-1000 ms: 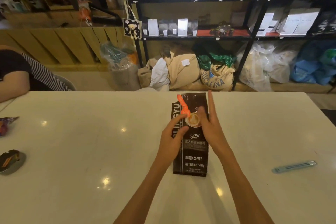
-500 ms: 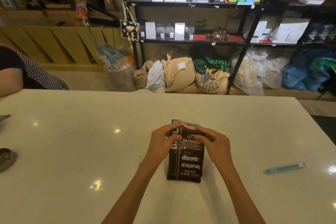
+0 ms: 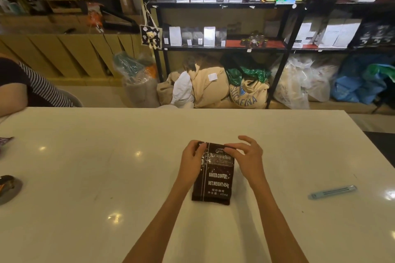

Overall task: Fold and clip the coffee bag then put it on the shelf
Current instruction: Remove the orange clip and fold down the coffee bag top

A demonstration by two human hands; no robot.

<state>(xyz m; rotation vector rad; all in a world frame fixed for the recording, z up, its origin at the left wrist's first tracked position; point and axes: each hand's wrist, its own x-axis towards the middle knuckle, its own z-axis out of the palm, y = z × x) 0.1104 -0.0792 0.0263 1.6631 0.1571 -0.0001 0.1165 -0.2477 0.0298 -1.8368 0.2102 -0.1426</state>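
A dark brown coffee bag (image 3: 214, 179) with white lettering lies flat on the white table (image 3: 85, 177), its top end folded down toward me. My left hand (image 3: 191, 160) grips the bag's folded top at its left corner. My right hand (image 3: 245, 159) presses the fold at the right corner with thumb and forefinger, the other fingers spread. A light blue bag clip (image 3: 332, 192) lies on the table well to the right, apart from both hands. The black metal shelf (image 3: 222, 48) with rows of coffee bags stands beyond the table's far edge.
A person in a striped sleeve (image 3: 32, 85) sits at the table's far left. A round dark object (image 3: 8, 186) and a wrapper (image 3: 5, 141) lie at the left edge. Sacks (image 3: 248, 92) and plastic bags fill the floor under the shelf.
The bag's long top, flat a second ago, has been folded down, so the bag looks shorter. The orange piece seen near its top is no longer visible. Both hands moved onto the fold.
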